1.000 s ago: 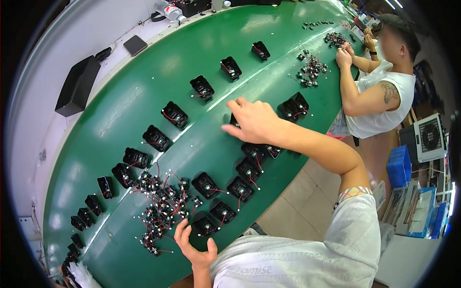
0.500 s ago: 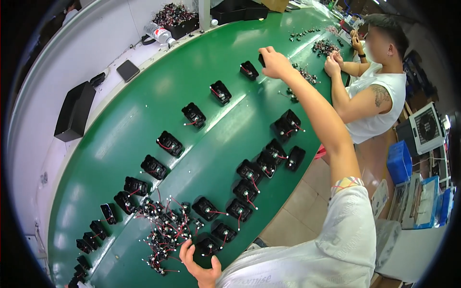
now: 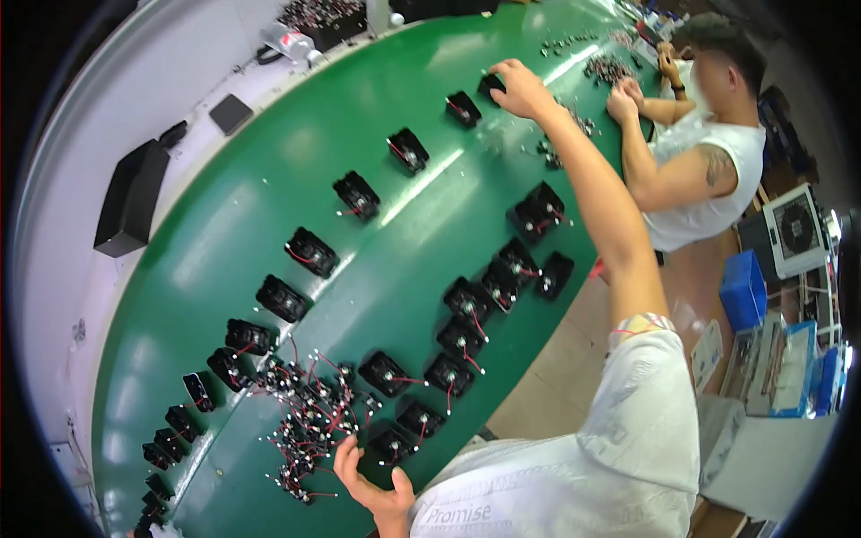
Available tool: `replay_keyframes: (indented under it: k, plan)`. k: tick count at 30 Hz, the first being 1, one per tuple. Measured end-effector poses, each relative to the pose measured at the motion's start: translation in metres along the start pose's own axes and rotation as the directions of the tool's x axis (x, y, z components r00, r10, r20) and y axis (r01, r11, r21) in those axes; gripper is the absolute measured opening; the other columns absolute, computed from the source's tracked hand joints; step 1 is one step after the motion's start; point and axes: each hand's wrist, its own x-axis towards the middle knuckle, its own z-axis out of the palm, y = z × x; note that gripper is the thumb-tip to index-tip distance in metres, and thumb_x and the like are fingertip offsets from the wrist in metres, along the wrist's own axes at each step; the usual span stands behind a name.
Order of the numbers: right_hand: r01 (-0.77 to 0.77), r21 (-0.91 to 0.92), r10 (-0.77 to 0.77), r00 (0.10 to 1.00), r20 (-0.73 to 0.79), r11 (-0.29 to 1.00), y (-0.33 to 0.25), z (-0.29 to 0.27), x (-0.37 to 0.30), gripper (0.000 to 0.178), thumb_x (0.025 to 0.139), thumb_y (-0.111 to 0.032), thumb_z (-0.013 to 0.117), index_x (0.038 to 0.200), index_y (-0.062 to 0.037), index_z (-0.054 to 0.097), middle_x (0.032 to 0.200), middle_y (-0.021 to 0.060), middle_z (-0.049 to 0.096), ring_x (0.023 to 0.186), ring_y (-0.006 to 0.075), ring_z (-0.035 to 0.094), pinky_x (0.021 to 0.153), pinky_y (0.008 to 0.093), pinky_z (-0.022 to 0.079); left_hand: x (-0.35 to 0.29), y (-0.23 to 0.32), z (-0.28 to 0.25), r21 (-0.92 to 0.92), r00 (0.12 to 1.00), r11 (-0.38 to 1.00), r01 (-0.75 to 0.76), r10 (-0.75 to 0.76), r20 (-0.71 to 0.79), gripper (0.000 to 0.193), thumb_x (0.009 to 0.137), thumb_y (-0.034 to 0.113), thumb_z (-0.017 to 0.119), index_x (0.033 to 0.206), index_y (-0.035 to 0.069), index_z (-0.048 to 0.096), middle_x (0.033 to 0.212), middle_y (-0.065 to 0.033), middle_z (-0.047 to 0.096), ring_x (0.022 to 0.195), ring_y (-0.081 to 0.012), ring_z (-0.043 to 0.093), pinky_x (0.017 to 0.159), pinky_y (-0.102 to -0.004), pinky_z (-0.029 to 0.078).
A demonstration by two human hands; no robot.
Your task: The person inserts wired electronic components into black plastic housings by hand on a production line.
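My right hand [image 3: 524,93] reaches to the far end of a curved row of black plastic housings. Its fingers are closed on one small black housing [image 3: 491,86], partly hidden by them, at or just above the green table. Nearest to it in the row is another black housing [image 3: 464,108] with a red wire. Low in the view, my left hand [image 3: 375,489] has its thumb and fingers apart and holds nothing. It is beside a heap of small black parts with red and black wires [image 3: 309,421] and a wired black housing [image 3: 391,445].
More wired housings [image 3: 466,300] stand along the near edge of the green table [image 3: 224,260]. A co-worker [image 3: 700,170] sits at the right, hands by another parts heap [image 3: 608,69]. A black box [image 3: 133,197], a dark flat device [image 3: 230,114] and a plastic bottle [image 3: 291,43] lie on the left ledge.
The whole view has shifted slightly. More of the housing at my right fingertips shows now, still at the row's far end. My left hand stays open beside the heap.
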Motion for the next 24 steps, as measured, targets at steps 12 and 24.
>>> replay_keyframes:
  k: [12,24]
  plan:
    - [-0.051,-0.024,0.056,0.940,0.335,0.998,-0.049,-0.115,-0.179,0.043,0.083,-0.034,0.069,0.116,-0.0071,0.060,0.114,0.0115,0.063,0.109,0.0312,0.058,0.090,0.0418,0.048,0.003,0.009,0.003,-0.060,0.996,0.998,-0.011,0.017,0.092,0.060,0.085,0.034,0.060,0.130,-0.002,0.041,0.132,-0.0206,0.047,0.119,-0.0321,0.048,0.092,-0.0371,0.039]
    - [-0.213,-0.197,0.275,0.881,0.385,0.957,-0.087,-0.082,-0.201,0.100,0.062,-0.055,0.082,0.140,-0.0090,0.040,0.134,0.0198,0.044,0.112,0.0448,0.052,0.093,0.0518,0.048,0.010,0.028,-0.006,-0.045,1.000,0.999,0.014,-0.013,0.008,0.050,0.073,0.025,0.066,0.112,-0.003,0.051,0.120,-0.0250,0.054,0.109,-0.0373,0.054,0.096,-0.0447,0.041]
